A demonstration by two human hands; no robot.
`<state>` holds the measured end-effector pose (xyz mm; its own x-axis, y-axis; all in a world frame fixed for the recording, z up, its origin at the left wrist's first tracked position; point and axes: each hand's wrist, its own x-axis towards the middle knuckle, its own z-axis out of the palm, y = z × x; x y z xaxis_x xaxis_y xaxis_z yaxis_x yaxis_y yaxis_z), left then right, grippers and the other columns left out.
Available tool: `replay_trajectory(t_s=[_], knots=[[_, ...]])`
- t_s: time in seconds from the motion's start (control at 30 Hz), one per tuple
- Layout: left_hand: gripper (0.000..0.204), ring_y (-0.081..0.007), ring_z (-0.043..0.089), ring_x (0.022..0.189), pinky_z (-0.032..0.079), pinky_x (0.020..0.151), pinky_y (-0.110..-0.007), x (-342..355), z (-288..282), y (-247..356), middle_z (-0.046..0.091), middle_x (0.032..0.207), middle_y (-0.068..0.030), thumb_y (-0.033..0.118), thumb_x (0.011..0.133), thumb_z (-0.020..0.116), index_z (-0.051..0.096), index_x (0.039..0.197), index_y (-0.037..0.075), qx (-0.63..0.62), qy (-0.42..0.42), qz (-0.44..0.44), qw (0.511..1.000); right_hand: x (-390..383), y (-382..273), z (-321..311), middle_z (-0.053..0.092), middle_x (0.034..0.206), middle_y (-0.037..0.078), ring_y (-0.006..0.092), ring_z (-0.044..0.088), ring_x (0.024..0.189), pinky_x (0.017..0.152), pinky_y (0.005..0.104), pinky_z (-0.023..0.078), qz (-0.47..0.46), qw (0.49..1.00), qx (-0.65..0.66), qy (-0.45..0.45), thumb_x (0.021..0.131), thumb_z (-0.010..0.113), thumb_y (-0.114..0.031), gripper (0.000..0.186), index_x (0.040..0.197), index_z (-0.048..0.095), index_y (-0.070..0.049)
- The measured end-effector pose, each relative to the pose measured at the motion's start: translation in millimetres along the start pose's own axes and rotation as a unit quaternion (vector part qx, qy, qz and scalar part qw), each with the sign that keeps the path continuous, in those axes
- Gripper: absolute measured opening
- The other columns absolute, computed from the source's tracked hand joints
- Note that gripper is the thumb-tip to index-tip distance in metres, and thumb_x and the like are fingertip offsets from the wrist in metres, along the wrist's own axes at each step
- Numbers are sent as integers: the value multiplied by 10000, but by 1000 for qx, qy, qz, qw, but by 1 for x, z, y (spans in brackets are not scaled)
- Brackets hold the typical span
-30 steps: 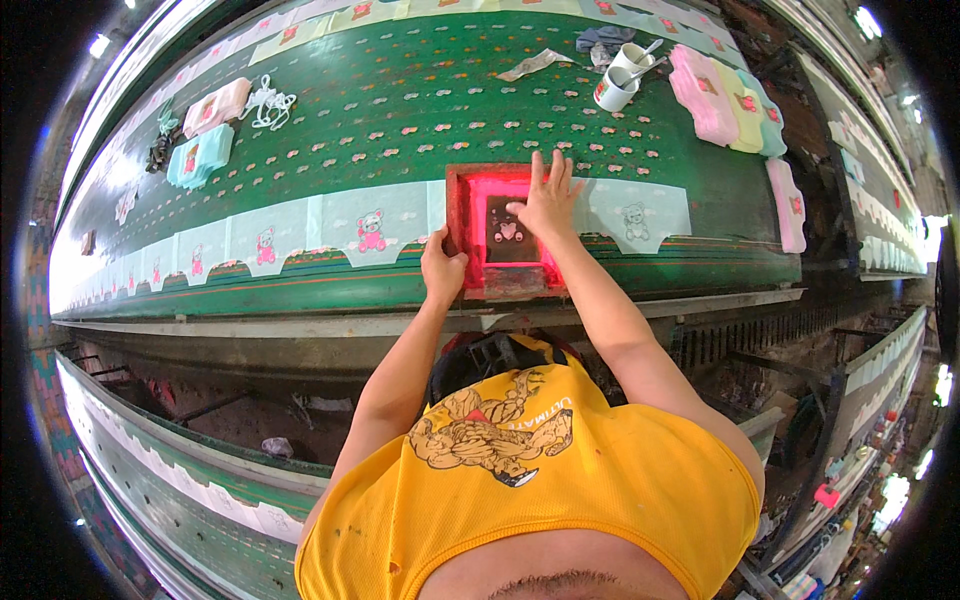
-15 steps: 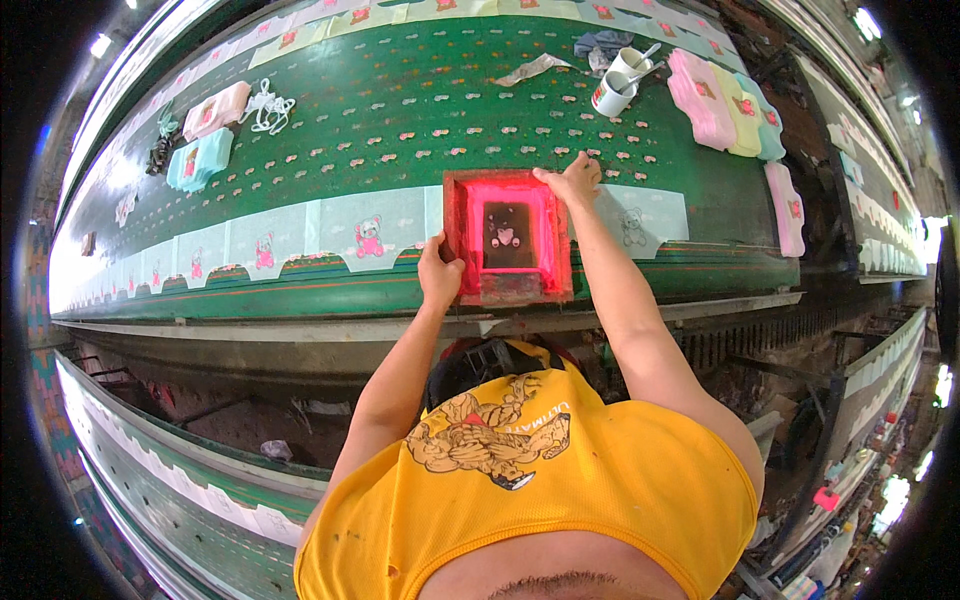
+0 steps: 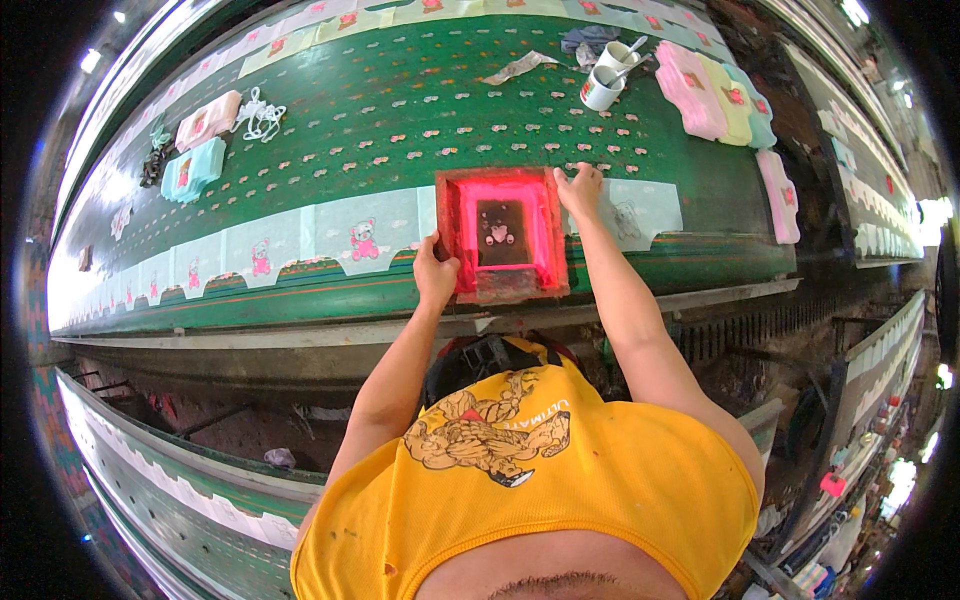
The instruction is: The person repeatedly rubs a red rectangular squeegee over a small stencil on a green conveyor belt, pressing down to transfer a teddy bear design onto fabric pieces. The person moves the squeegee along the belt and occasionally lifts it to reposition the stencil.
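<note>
A screen printing frame [image 3: 447,215] of reddish wood lies over the row of white fabric pieces on the green table. Bright pink ink coats the inner border of its screen, and a dark window in the middle shows small pale pink shapes. My left hand [image 3: 435,273] grips the frame's left side, thumb and fingers closed at the edge. At the upper right corner my right hand [image 3: 580,192] holds the frame, thumb against the wood and fingers bent. Left of the frame, a fabric piece [image 3: 335,232] carries a pink bear print; right of it, another piece [image 3: 655,205] shows a grey bear outline.
Two white mugs [image 3: 601,90] with handles sticking out stand beyond the frame, beside a crumpled cloth [image 3: 590,40]. Stacks of pink, yellow and blue pieces [image 3: 722,100] sit at the right end. More stacks [image 3: 195,168] and white cord [image 3: 260,115] lie left.
My right hand has drawn its fingers in closer to the frame's upper right corner. The left hand stays at the left side, and the whole view has shifted slightly.
</note>
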<state>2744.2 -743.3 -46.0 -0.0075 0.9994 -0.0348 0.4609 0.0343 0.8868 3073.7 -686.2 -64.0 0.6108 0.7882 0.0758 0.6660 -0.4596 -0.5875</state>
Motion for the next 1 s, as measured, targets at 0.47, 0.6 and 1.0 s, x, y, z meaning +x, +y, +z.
replay_trajectory(t_s=[0.47,0.6,1.0], knots=[[618,-250,679,1035,511,918,-339,3,-1,-7,708,1151,-199,-19,724,699,579,1330,-46,18,-8,9,1000,-20,11,2,491,1349,336,456,390,1342,1131,536,335,-53,998,-29,10,903,713,-458,669,1266,578,87],[608,-275,674,1037,511,923,-351,2,-1,-1,702,1141,-208,-22,713,711,590,1309,-49,10,-9,-1,1000,-38,22,-5,475,1358,340,465,386,1341,1132,553,327,-52,998,-20,5,898,726,-394,631,1283,562,78],[617,-215,674,959,517,879,-323,3,1,-16,717,1084,-183,-10,704,693,590,1311,-49,-4,2,17,1000,-164,-40,-84,606,1217,151,374,566,1164,1009,476,454,-270,935,131,-188,824,804,-334,448,1111,644,-29]])
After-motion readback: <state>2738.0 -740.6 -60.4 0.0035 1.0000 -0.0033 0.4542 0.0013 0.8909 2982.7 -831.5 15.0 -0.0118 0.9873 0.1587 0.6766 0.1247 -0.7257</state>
